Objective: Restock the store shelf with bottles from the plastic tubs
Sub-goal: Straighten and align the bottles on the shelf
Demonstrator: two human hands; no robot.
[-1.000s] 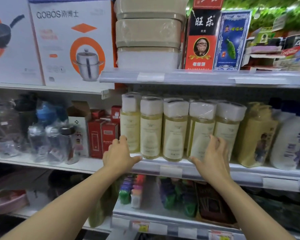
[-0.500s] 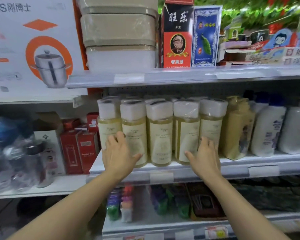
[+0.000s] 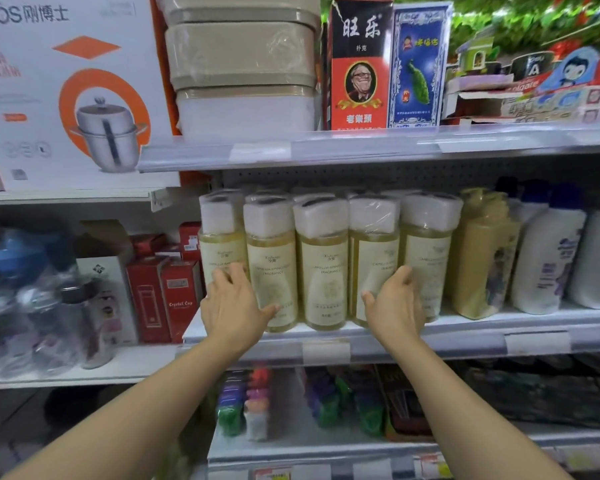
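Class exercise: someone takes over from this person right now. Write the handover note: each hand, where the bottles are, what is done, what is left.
Left hand: open, fingers against the two leftmost front bottles.
Right hand: open, fingers against the two rightmost front bottles.
Pale yellow bottles: upright on the middle shelf, five across the front, more behind.
Done: row stocked.
Left: probably square the row; tubs are out of view.

Bottles (image 3: 323, 271): clear plastic, glossy film-wrapped caps; shelf (image 3: 465, 341) smooth.
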